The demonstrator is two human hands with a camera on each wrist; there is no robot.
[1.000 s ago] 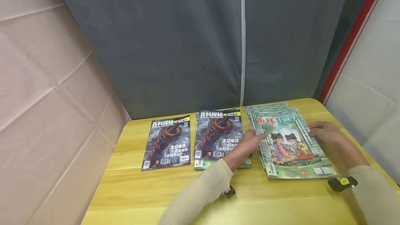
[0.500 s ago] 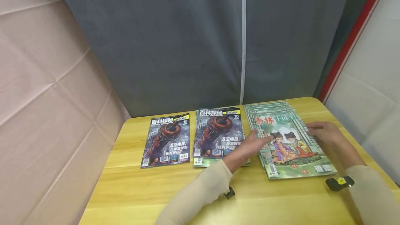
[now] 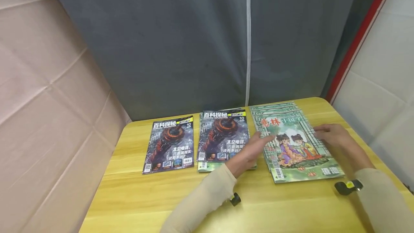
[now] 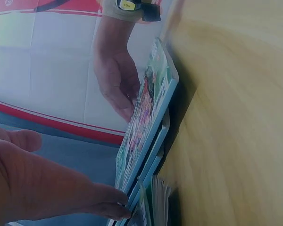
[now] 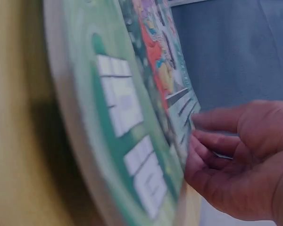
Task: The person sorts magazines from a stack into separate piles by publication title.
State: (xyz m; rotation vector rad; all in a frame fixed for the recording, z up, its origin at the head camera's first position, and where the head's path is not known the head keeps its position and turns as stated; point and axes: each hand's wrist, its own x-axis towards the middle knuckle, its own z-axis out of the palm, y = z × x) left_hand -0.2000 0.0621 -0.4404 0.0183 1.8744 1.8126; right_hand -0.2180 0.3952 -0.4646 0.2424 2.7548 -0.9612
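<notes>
Hardly anything has moved: the left hand, straight-fingered, touches the green stack on its left, and the right hand, fingers bent, its right, grip unclear.

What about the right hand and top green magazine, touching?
Touching: right wrist view shows the right hand gripping the edge of the top green magazine.
</notes>
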